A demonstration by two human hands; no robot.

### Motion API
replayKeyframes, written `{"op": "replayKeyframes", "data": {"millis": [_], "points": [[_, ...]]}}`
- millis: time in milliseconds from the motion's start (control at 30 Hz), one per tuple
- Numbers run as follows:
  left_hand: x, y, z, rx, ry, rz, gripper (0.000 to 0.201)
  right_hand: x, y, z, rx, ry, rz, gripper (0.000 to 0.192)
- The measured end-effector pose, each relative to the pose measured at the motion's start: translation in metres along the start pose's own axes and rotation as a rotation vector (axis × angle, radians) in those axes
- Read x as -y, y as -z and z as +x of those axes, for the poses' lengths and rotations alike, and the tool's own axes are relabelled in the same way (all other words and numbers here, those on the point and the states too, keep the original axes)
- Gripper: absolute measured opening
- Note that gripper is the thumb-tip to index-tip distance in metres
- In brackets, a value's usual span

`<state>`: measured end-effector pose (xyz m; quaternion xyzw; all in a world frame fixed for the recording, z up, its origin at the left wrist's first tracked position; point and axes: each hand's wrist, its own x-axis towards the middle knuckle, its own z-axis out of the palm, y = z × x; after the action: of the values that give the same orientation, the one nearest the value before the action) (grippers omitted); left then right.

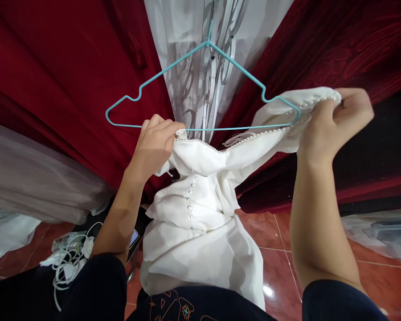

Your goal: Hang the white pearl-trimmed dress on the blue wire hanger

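Plainly, the step in hand was getting the white garment (pixel 200 209) onto the teal wire hanger (pixel 200 89). That hanger hung in front of a sheer white curtain (pixel 187 53) set between dark red drapes (pixel 53 67). The left hand (pixel 155 142) was closed, pinching the pearl-trimmed neckline (pixel 200 143) at its left end, just below the hanger's bottom bar. The right hand (pixel 334 120) was closed too, gripping the other end of that neckline, where the cloth already lay over the hanger's right shoulder tip. Between the two hands the beaded edge was stretched nearly taut, and the rest of the garment (a row of small pearl buttons (pixel 190 196) ran down its middle) fell in folds toward the red tiled floor (pixel 280 249).

By my judgement the work was about halfway: one shoulder seated, the other not yet. The next move would call for lifting the left corner up and outward, over the hanger's free left tip, while the right hand kept its side from slipping off. White cables (pixel 67 263) lay tangled on the floor at the lower left.
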<state>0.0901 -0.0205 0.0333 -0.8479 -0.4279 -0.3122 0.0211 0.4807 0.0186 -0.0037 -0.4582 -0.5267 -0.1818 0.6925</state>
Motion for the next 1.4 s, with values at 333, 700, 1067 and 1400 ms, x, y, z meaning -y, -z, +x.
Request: {"op": "replayKeyframes", "data": {"millis": [333, 700, 1067, 1400], "points": [[0.001, -0.023, 0.009, 0.028, -0.006, -0.095, 0.044, 0.069, 0.018, -0.073, 0.285, 0.287, -0.014, 0.011], [0.005, -0.047, -0.010, -0.449, -0.320, -0.231, 0.038, 0.091, -0.019, -0.065, 0.455, 0.083, 0.170, 0.024], [0.077, -0.053, -0.044, -0.390, 0.826, -0.954, 0.012, 0.098, -0.015, -0.061, 0.479, 0.045, 0.121, 0.023], [0.102, 0.010, 0.054, -0.629, 0.477, -0.535, 0.042, 0.099, -0.014, -0.065, 0.486, 0.065, 0.117, 0.022]]}}
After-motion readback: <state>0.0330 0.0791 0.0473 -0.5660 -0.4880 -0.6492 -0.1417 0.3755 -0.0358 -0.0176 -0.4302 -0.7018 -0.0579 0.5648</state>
